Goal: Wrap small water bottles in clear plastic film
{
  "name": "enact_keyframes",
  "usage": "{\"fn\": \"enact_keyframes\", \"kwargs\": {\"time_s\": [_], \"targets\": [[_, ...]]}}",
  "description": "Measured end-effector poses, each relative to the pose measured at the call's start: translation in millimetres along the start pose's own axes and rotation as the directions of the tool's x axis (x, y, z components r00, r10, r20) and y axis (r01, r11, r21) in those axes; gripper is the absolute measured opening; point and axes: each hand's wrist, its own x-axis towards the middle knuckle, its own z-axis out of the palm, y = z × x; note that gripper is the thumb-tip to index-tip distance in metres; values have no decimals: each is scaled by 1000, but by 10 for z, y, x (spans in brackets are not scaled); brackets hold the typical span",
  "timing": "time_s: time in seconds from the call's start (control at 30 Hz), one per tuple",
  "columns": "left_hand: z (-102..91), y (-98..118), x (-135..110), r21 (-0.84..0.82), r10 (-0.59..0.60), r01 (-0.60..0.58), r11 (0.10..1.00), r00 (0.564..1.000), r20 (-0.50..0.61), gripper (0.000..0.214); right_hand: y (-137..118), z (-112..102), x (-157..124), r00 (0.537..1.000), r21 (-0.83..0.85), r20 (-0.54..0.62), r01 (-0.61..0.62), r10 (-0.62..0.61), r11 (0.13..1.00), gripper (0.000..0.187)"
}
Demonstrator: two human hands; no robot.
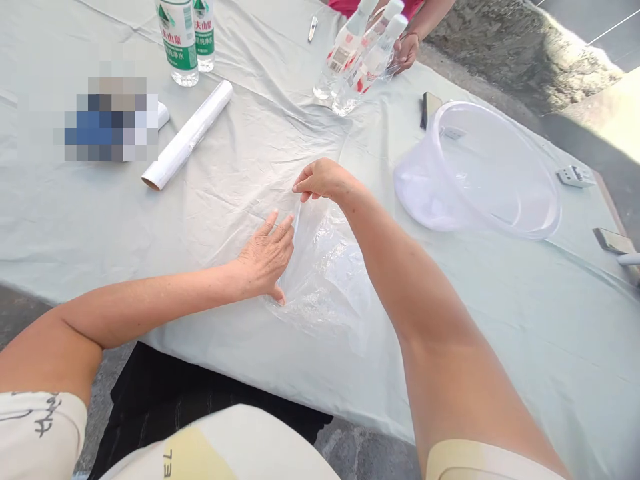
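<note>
A thin clear plastic sheet (333,273), crinkled and shiny, lies on the pale cloth-covered table in front of me. My right hand (320,180) pinches its far edge between thumb and fingers, drawing that part slightly up. Along the sheet's left side my left hand (267,257) rests with fingers spread, its thumb pointing toward me. Beyond my left hand lies a roll of clear film (190,137) on a cardboard core, set at a slant.
Labelled water bottles (177,43) stand at the far left, with more bottles (357,60) near another person's hand (406,52). To the right a translucent plastic tub (425,180) lies tipped on its side. A phone (613,240) and a small grey device (576,176) sit near the right edge.
</note>
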Motion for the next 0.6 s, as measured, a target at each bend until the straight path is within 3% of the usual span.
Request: {"fn": "enact_keyframes", "kwargs": {"time_s": [0.23,0.4,0.47,0.53,0.6], "targets": [[14,-71,53,-82,54,-57,995,998,-43,102,102,38,69,991,246,113,-97,71,964,18],[6,-97,44,-120,-12,17,993,999,36,107,199,-3,116,969,333,245,-111,27,936,11],[29,-112,26,-129,-34,36,991,999,21,107,236,-41,161,961,342,277,-117,19,932,8],[66,-131,7,-137,-39,37,990,999,-14,107,270,-90,230,959,358,282,-121,16,926,7],[105,-148,-4,-151,-37,31,988,999,-37,109,305,-160,348,977,388,211,-100,17,916,8]]}}
